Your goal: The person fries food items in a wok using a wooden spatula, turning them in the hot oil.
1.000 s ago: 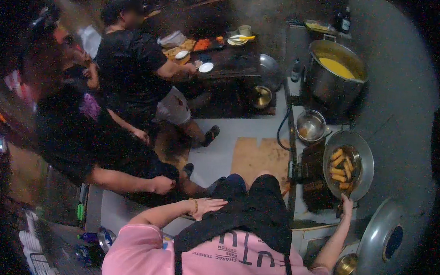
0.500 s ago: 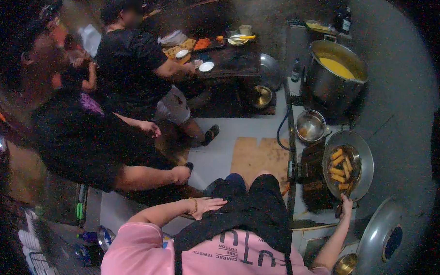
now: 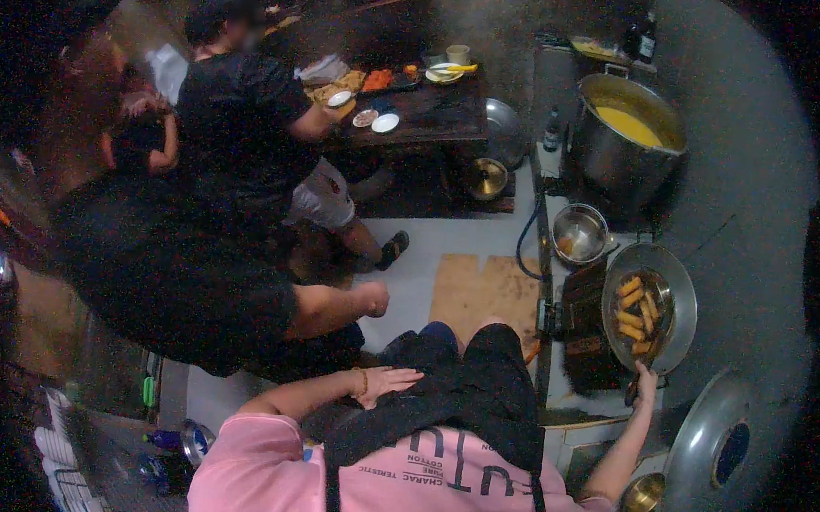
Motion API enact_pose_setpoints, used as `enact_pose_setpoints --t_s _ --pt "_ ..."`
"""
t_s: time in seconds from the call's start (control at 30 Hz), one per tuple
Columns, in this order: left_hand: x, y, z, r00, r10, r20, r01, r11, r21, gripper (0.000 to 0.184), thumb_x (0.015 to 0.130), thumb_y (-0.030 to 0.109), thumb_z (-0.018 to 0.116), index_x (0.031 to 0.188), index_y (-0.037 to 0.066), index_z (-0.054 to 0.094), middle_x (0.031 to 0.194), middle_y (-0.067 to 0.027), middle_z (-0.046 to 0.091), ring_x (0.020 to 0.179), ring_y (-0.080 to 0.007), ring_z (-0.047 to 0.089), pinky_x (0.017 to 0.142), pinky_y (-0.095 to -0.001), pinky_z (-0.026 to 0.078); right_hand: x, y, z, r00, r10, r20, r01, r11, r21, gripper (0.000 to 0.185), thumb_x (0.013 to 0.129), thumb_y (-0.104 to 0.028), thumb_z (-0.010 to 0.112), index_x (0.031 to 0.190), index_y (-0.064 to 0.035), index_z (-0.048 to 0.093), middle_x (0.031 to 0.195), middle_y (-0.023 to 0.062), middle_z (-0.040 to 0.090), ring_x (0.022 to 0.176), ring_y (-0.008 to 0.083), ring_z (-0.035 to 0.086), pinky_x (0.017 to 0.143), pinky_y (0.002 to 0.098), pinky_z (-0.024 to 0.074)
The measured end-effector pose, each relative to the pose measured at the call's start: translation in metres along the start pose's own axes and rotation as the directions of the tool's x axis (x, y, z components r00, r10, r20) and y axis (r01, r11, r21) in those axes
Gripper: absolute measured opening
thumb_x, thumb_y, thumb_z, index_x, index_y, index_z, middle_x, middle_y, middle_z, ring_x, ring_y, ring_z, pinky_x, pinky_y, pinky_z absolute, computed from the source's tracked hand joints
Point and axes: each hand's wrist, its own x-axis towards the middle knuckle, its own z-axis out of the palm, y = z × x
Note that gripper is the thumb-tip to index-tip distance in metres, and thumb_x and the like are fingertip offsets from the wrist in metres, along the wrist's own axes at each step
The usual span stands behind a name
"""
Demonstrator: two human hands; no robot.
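Observation:
My left hand (image 3: 387,384) lies flat on the black apron (image 3: 441,397) at my lap, fingers stretched out and holding nothing. At the right, my right hand (image 3: 646,387) is closed round a dark handle (image 3: 632,396) at the near edge of a wide metal pan (image 3: 684,306). Whether that handle belongs to the pan or to a utensil in it, I cannot tell. Several golden-brown fried rolls (image 3: 631,322) lie in dark oil in the pan.
Beyond the pan stand a metal bowl (image 3: 581,233) and a tall pot (image 3: 612,164) of yellow liquid. A large lid (image 3: 697,447) leans nearby at right. Co-workers in black (image 3: 243,115) occupy the left, by a dark table (image 3: 433,117) with food and small dishes.
The nearest co-worker's forearm has swung forward and right. The co-worker at the table has drawn a hand back, leaving a small filled dish showing. My hands stay in place.

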Motion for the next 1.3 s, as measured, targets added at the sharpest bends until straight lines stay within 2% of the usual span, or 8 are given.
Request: enact_pose_setpoints --t_s 0.1,0.17,0.37,0.57,0.67,0.83,1.07,1.3 --pt "-0.001 0.0 0.0 0.999 0.032 -0.031 -0.033 0.999 -0.018 0.118 0.037 0.018 0.077 0.134 0.006 0.012 0.143 -0.0098 -0.002 0.132 -0.0272 0.002 0.102 -0.0469 0.022 -0.023 -0.022 0.006 0.999 0.031 -0.009 -0.031 0.999 -0.03 0.035 0.072 -0.03 0.063 0.089 -0.0018 0.051 0.061 0.0022 0.047 0.045 0.0137 0.045 0.039 0.0267 0.0359" --pt "-0.001 0.006 -0.004 1.0 -0.022 0.001 0.022 1.0 0.012 0.119 0.036 0.018 0.078 0.134 0.007 0.012 0.143 -0.0101 -0.002 0.132 -0.0272 0.002 0.101 -0.0469 0.022 -0.026 -0.024 0.007 0.999 0.042 -0.01 -0.042 0.999 -0.031 0.036 0.072 -0.03 0.063 0.09 -0.0021 0.05 0.061 0.002 0.045 0.044 0.0136 0.044 0.039 0.0267 0.0359" --pt "0.002 0.001 0.004 0.999 -0.039 0.02 0.038 0.998 0.055 0.121 0.035 0.019 0.079 0.135 0.009 0.011 0.143 -0.0109 -0.002 0.132 -0.0281 0.002 0.102 -0.0458 0.023 -0.013 -0.008 0.005 0.999 0.015 -0.031 -0.015 1.0 0.01 0.034 0.072 -0.03 0.063 0.089 -0.0035 0.05 0.061 0.0013 0.045 0.045 0.0128 0.043 0.04 0.0259 0.036" --pt "0.002 0.001 0.001 0.999 -0.045 0.025 0.043 0.997 0.056 0.12 0.035 0.018 0.078 0.134 0.008 0.011 0.143 -0.0123 -0.001 0.132 -0.0292 0.004 0.102 -0.0432 0.022 0.028 0.03 -0.007 0.995 -0.052 -0.089 0.045 0.996 -0.079 0.032 0.073 -0.03 0.062 0.088 -0.0043 0.05 0.062 0.0004 0.044 0.046 0.0116 0.043 0.04 0.0255 0.0356" --pt "0.001 -0.003 0.007 0.999 0.015 -0.043 -0.014 0.999 0.036 0.119 0.036 0.017 0.077 0.134 0.008 0.011 0.142 -0.0129 0.0 0.131 -0.0299 0.005 0.102 -0.0442 0.022 0.02 0.023 -0.005 0.993 -0.03 -0.11 0.023 0.998 -0.064 0.033 0.073 -0.03 0.062 0.087 -0.0026 0.049 0.062 0.0021 0.046 0.045 0.0131 0.044 0.039 0.0266 0.0358" --pt "0.001 -0.003 0.008 0.999 0.009 -0.038 -0.009 1.0 0.019 0.117 0.037 0.017 0.076 0.135 0.008 0.011 0.142 -0.0131 0.001 0.131 -0.03 0.005 0.102 -0.0446 0.021 0.032 0.035 -0.008 0.987 -0.035 -0.156 0.016 0.992 -0.122 0.036 0.073 -0.029 0.061 0.085 0.0012 0.047 0.063 0.0057 0.047 0.045 0.0166 0.047 0.039 0.0291 0.0365" --pt "0.001 -0.002 0.005 1.0 -0.023 0.021 0.022 0.999 0.029 0.115 0.039 0.016 0.076 0.135 0.008 0.011 0.143 -0.0123 -0.001 0.132 -0.0289 0.002 0.103 -0.046 0.019 0.018 0.023 -0.004 0.996 -0.016 -0.086 0.013 0.999 -0.033 0.033 0.073 -0.029 0.061 0.086 -0.0007 0.049 0.064 0.0036 0.048 0.046 0.0142 0.046 0.039 0.0277 0.0363" --pt "0.002 0.0 0.001 0.998 -0.044 0.054 0.042 0.998 0.036 0.115 0.04 0.017 0.076 0.135 0.006 0.011 0.142 -0.0129 -0.003 0.132 -0.0288 0.002 0.104 -0.045 0.017 0.043 0.045 -0.013 0.992 -0.068 -0.109 0.054 0.99 -0.13 0.031 0.074 -0.027 0.061 0.088 -0.001 0.05 0.068 0.0034 0.05 0.048 0.0134 0.047 0.041 0.0259 0.0372"
